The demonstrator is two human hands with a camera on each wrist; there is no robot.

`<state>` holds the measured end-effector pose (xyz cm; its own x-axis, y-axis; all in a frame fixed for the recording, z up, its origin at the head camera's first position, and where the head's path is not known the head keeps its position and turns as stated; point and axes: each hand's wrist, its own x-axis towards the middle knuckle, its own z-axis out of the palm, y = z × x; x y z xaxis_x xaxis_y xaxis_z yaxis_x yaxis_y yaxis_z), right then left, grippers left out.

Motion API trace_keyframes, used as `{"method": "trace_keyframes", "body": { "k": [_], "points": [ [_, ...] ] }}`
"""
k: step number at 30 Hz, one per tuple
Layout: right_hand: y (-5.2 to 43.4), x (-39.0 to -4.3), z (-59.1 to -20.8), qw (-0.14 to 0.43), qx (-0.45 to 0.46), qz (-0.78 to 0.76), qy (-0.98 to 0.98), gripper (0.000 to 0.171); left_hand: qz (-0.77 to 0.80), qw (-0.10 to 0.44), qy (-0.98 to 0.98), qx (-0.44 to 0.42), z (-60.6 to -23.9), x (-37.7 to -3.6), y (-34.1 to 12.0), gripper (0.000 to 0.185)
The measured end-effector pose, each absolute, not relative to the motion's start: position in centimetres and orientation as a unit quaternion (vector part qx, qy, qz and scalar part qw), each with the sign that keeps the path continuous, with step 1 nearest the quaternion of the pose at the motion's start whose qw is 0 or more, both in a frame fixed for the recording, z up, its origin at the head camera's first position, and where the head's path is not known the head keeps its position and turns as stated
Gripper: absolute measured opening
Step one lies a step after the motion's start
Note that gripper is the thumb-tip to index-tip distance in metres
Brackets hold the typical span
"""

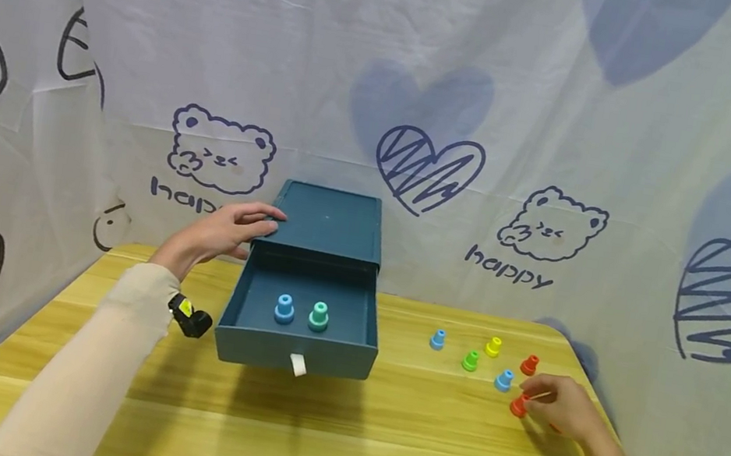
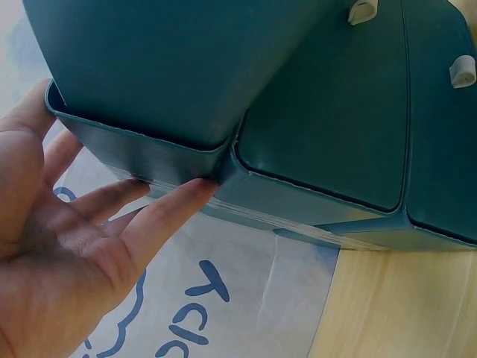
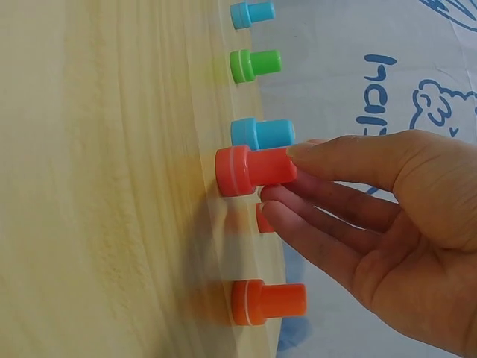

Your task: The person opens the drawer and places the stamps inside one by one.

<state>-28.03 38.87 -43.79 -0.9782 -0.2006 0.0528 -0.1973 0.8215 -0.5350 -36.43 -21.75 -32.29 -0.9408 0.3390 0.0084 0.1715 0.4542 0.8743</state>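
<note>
A teal drawer box (image 1: 327, 222) stands at the back of the wooden table (image 1: 335, 428), its drawer (image 1: 294, 350) pulled out. A blue peg (image 1: 285, 309) and a teal peg (image 1: 318, 316) stand inside the drawer. My left hand (image 1: 231, 228) rests flat on the box's top left corner, and its straight fingers (image 2: 171, 201) touch the box's edge (image 2: 149, 160). At the right, my right hand (image 1: 541, 402) pinches the stem of a red peg (image 1: 518, 406) (image 3: 250, 169) that stands on the table, thumb (image 3: 335, 156) on one side and fingers on the other.
Loose pegs stand near my right hand: blue (image 1: 437, 339), green (image 1: 470, 360), yellow (image 1: 493, 346), red (image 1: 530, 364), blue (image 1: 503, 379). A white pull tab (image 1: 298, 364) hangs from the drawer front. Printed cloth walls (image 1: 558, 170) enclose the table on three sides.
</note>
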Motion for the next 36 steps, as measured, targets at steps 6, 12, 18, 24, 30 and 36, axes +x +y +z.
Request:
{"method": "trace_keyframes", "body": {
  "k": [6, 12, 18, 24, 30, 36],
  "points": [
    [38.5, -27.9, -44.0, 0.014, -0.089, -0.290, 0.953, 0.024, 0.504, 0.086, 0.846, 0.151, -32.3, -36.4, -21.9, 0.052],
    [38.4, -27.7, -44.4, 0.018, -0.081, -0.292, 0.953, 0.026, 0.503, 0.085, 0.847, 0.148, -32.5, -36.4, -21.8, 0.052],
    [38.5, -27.6, -44.9, 0.023, -0.081, -0.302, 0.950, 0.027, 0.503, 0.084, 0.848, 0.144, -32.4, -36.4, -21.7, 0.052],
    [38.5, -28.0, -45.1, 0.029, -0.083, -0.303, 0.949, 0.026, 0.502, 0.078, 0.849, 0.145, -32.1, -36.4, -21.8, 0.052],
    [38.2, -28.3, -45.4, 0.040, -0.091, -0.332, 0.938, 0.029, 0.505, 0.080, 0.846, 0.150, -32.0, -36.2, -22.0, 0.051],
    [38.1, -28.2, -45.9, 0.051, -0.096, -0.351, 0.930, 0.030, 0.509, 0.085, 0.843, 0.149, -32.1, -36.2, -21.8, 0.050]
  ]
}}
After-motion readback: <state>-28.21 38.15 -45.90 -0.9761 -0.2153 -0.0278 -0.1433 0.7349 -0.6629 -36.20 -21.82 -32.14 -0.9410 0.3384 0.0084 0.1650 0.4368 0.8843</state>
